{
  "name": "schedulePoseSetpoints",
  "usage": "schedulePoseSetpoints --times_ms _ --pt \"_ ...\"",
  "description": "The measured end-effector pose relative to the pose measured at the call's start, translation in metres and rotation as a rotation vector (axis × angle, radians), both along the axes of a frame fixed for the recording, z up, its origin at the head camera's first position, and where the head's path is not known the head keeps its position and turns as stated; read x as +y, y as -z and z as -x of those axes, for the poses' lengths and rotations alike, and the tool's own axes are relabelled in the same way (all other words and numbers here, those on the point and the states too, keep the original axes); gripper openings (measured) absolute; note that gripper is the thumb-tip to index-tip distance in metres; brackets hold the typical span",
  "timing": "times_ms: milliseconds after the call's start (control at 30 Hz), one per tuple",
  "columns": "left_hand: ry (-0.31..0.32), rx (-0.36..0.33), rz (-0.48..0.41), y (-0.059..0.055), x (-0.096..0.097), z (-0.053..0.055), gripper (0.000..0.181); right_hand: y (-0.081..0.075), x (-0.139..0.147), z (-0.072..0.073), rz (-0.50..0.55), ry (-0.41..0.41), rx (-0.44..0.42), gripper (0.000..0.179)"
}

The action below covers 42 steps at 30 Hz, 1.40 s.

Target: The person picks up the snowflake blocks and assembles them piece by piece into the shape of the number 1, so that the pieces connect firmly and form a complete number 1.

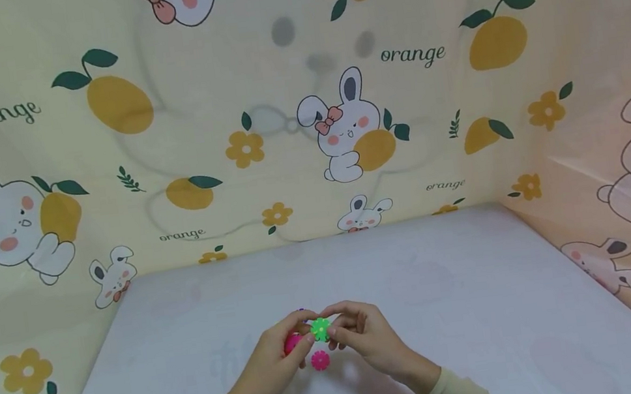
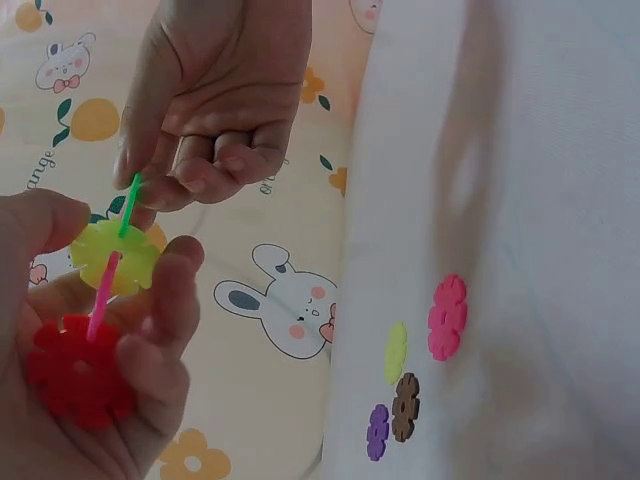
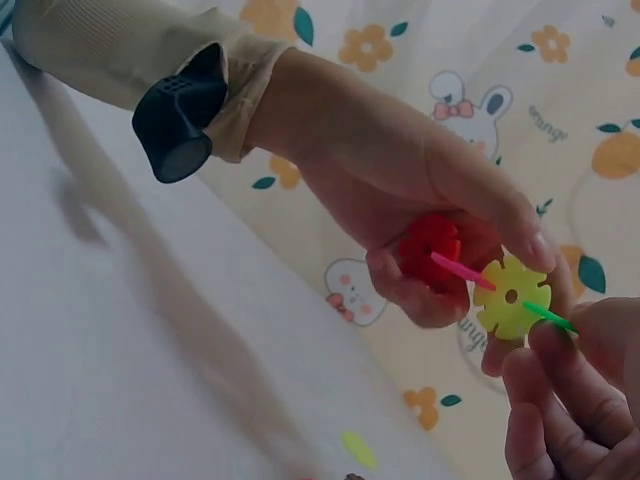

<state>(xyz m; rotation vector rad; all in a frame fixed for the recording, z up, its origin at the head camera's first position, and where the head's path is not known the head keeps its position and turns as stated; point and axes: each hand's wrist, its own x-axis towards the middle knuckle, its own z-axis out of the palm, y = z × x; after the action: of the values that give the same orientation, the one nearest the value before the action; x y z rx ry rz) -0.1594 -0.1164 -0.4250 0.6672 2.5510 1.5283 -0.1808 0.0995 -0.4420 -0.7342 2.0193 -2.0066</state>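
My left hand [image 1: 268, 364] holds a short chain of notched flower-shaped plastic discs. In the left wrist view, a red disc [image 2: 60, 370] lies against its curled fingers, and a pink disc [image 2: 103, 297], seen edge-on, joins it to a yellow disc [image 2: 95, 252]. Left thumb and fingers pinch that yellow disc. A green disc [image 1: 320, 330] meets the yellow one at its far edge, standing crosswise to it. My right hand [image 1: 376, 334] pinches the green disc between thumb and fingertips. How deep the slots sit in each other cannot be made out.
Below the hands on the white tabletop [image 1: 486, 334] lies a loose pink disc [image 2: 448, 318]. Near it are a yellow-green disc [image 2: 396, 352], a brown disc [image 2: 405, 408] and a purple disc [image 2: 377, 433]. Printed cloth [image 1: 290, 180] hangs around the table's back and sides.
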Motion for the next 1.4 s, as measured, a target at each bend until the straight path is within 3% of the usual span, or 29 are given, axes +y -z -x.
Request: schedulePoseSetpoints --times_ms 233,733,1033,1233,1400 --pt "-0.032 0.060 0.090 0.006 0.006 -0.005 0.039 0.007 0.001 -0.004 0.042 -0.002 -0.088 0.032" --pt "-0.143 0.250 0.143 0.009 0.010 -0.005 0.035 0.007 -0.002 -0.004 0.085 -0.043 -0.080 0.034" --pt "-0.261 0.234 0.128 0.001 -0.004 0.004 0.038 0.003 -0.001 0.004 -0.008 0.013 -0.108 0.035" --pt "-0.286 0.263 0.107 -0.001 -0.013 0.008 0.040 0.018 -0.001 0.010 -0.089 0.016 -0.052 0.028" --pt "-0.289 0.261 0.108 -0.003 -0.015 0.009 0.040 0.033 -0.002 0.013 -0.226 -0.026 0.003 0.030"
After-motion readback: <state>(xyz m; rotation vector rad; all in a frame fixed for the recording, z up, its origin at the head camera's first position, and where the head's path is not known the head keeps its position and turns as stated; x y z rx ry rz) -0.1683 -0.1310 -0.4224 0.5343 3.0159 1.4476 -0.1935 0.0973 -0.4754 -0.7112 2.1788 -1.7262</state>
